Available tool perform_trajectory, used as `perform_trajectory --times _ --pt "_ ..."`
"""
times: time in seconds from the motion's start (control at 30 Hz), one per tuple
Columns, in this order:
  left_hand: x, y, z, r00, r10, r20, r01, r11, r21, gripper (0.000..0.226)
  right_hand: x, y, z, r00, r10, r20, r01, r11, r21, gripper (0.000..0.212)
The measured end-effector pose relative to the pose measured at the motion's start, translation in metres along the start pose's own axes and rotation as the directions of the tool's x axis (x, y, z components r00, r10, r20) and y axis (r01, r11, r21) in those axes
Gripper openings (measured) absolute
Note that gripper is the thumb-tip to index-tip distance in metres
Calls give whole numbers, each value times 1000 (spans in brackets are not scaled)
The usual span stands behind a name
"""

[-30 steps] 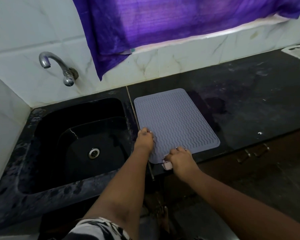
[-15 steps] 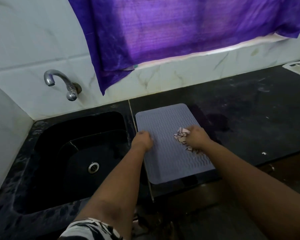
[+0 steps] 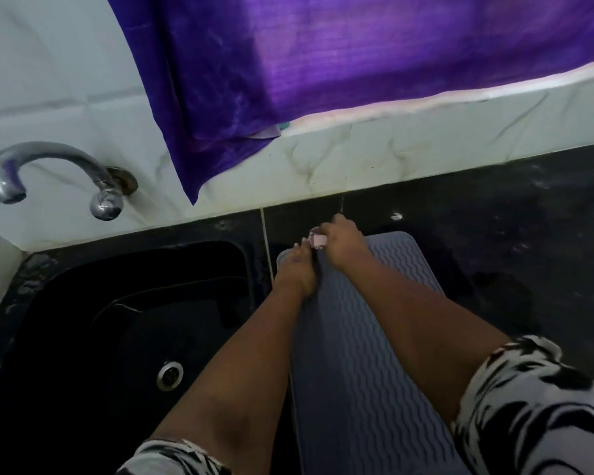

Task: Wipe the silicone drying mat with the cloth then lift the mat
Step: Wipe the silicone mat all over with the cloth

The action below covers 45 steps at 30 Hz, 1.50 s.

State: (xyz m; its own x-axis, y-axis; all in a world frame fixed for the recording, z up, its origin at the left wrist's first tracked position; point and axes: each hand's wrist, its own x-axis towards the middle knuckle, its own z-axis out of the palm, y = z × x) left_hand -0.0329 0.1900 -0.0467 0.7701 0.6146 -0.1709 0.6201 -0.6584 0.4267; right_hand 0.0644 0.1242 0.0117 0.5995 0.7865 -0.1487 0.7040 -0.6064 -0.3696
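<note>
Grey-lilac mat [image 3: 367, 354] ribbed with wavy lines. Pale pink cloth [image 3: 317, 241]. Black counter [image 3: 494, 214], faintly mottled. Black sink [image 3: 124, 303]. Purple curtain [image 3: 323, 63], streaked lighter. White marbled wall tiles [image 3: 66, 80]. Black-and-white patterned sleeves [image 3: 528, 399].

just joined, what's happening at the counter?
A person is wiping a grey silicone mat that lies flat on the dark counter beside the sink. The right hand presses a small pink cloth at the mat's far left corner. The left hand rests on the mat's left edge, steadying it. The mat isn't lifted yet.
</note>
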Motion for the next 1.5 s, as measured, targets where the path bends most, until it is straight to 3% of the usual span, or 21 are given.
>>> perform_trajectory --times 0.17,0.5,0.6,0.67,0.73,0.77,0.87,0.97,1.03,1.13,1.27,1.33,1.4,1.5 --pt "8 -15 22 995 96 -30 -92 988 122 59 2 0 37 996 -39 -81 19 972 -235 37" --pt "1 -18 14 997 60 -43 -53 986 156 54 -135 25 39 973 -167 158 202 949 -240 35" --pt "2 -14 6 998 35 47 -45 972 231 56 -150 25 31 955 -132 265 177 972 -155 26" --pt "2 -9 -4 989 25 148 -62 967 248 57 -141 18 16 950 -52 309 48 999 21 20" --pt "-2 -4 -15 985 50 167 -80 981 178 57 -111 9 0 981 24 193 -58 983 175 16" --pt "-7 -2 -19 992 65 105 -77 990 120 56 -88 6 -4 992 53 114 -73 982 174 17" --pt "-32 3 -14 989 46 -139 -50 998 -25 41 -44 1 -2 992 93 85 -97 994 43 30" --pt "-52 -2 3 999 41 8 -41 998 -50 50 -45 4 23 992 -7 123 27 987 -160 33" --pt "-52 -12 12 998 62 27 -63 998 25 57 -63 7 33 994 -61 91 84 960 -267 35" --pt "-46 -15 17 996 72 45 -78 983 166 56 -111 21 42 985 -137 104 156 966 -204 35" --pt "-44 -15 21 999 37 19 -40 979 200 53 -203 41 56 972 -224 74 234 957 -174 40" --pt "-45 -13 19 998 21 53 -31 982 186 53 -231 41 59 960 -241 144 268 940 -213 39" --pt "-44 -11 16 996 9 90 -25 983 184 54 -235 41 52 956 -182 230 223 960 -168 31" --pt "-47 -6 6 986 37 161 -64 984 166 55 -206 29 19 968 -44 246 14 992 123 17"
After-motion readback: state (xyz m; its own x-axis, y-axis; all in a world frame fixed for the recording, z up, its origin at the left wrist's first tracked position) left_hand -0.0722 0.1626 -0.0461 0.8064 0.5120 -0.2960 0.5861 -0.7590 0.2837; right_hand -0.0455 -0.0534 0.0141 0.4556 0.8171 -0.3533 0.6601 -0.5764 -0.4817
